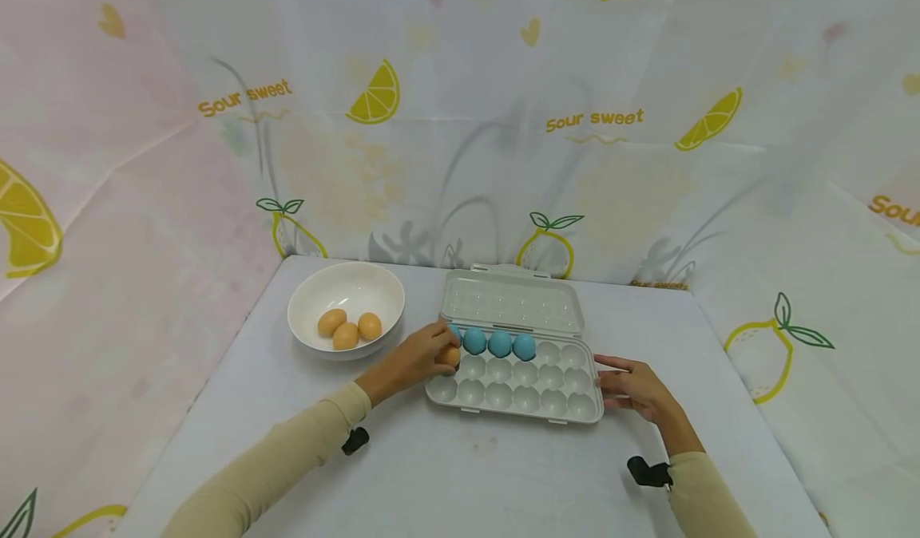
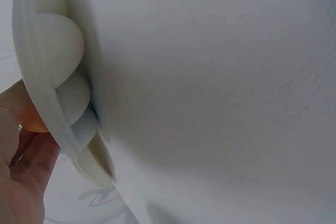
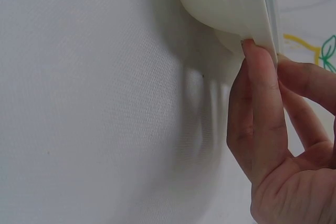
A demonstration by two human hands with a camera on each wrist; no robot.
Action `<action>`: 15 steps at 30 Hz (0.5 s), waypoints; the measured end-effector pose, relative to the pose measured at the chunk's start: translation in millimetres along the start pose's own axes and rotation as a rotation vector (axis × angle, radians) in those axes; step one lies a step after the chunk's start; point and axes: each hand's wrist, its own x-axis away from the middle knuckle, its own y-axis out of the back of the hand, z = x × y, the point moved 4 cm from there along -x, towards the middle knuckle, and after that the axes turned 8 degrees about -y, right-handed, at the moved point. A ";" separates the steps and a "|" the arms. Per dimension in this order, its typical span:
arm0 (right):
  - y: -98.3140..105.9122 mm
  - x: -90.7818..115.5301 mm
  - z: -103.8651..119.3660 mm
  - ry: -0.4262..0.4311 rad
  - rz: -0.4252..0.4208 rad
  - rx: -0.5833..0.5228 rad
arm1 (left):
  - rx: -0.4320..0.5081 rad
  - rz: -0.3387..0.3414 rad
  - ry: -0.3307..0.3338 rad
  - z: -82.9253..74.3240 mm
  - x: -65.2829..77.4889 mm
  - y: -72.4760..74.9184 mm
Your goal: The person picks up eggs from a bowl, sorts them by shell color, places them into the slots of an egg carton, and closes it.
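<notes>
A pale egg tray (image 1: 512,415) with cup-shaped hollows lies on the table, its lid (image 1: 513,302) folded back. Several blue eggs (image 1: 500,344) sit along its back row, from the left end. My left hand (image 1: 420,354) holds a brown egg (image 1: 450,356) at the left end of the middle row; the left wrist view shows the fingers round this egg (image 2: 32,120) above the tray's rim. At the tray's right edge, my right hand (image 1: 638,388) pinches the rim between thumb and fingers, which shows close up in the right wrist view.
A white bowl (image 1: 303,338) with three brown eggs (image 1: 345,336) in it stands at the back left of the white-covered table (image 1: 460,474). A lemon-printed cloth (image 1: 460,163) hangs behind the table and at both sides.
</notes>
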 end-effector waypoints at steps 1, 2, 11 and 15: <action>0.1 -0.1 -0.1 0.000 -0.001 0.000 | -0.002 -0.001 -0.006 -0.1 0.3 -0.4; 0.2 -0.3 -0.2 0.000 -0.001 0.000 | -0.003 -0.004 -0.014 -0.3 0.5 -0.6; 0.1 -0.7 -0.8 0.003 -0.002 0.002 | -0.053 -0.042 -0.052 -0.7 0.1 2.9; 0.3 -0.4 -1.0 0.007 0.000 0.003 | -0.048 -0.078 -0.060 1.6 -1.3 11.6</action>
